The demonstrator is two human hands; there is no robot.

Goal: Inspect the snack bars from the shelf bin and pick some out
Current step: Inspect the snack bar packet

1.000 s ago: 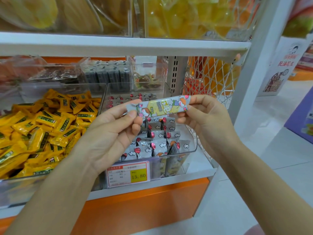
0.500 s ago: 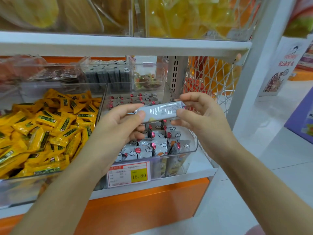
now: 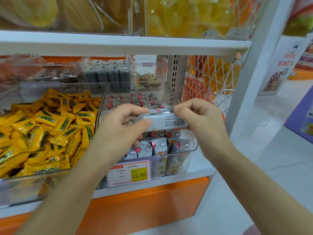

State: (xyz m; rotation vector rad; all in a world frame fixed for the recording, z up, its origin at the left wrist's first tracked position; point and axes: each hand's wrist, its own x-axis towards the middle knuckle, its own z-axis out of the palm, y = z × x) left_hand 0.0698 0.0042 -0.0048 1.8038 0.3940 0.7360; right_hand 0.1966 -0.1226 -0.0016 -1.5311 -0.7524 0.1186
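Bar: snack bar (image 3: 169,120) lifted over the bin (image 3: 193,146), small print facing me.
Grip: left hand (image 3: 118,131) pinches its 9 o'clock end, right hand (image 3: 201,122) its 3 o'clock end.
Bin: at 6 o'clock below the bar — well stocked.
Progress: inspecting, I judge; none set aside in view.

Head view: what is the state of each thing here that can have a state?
snack bar, held level between both hands, small-print side toward the camera.
left hand, grips the bar's left end.
right hand, pinches the bar's right end.
clear bin, open on top, partly filled with bars.
yellow packets, piled loose, left of the clear bin.
price tag, on the bin front, reads 15.80.
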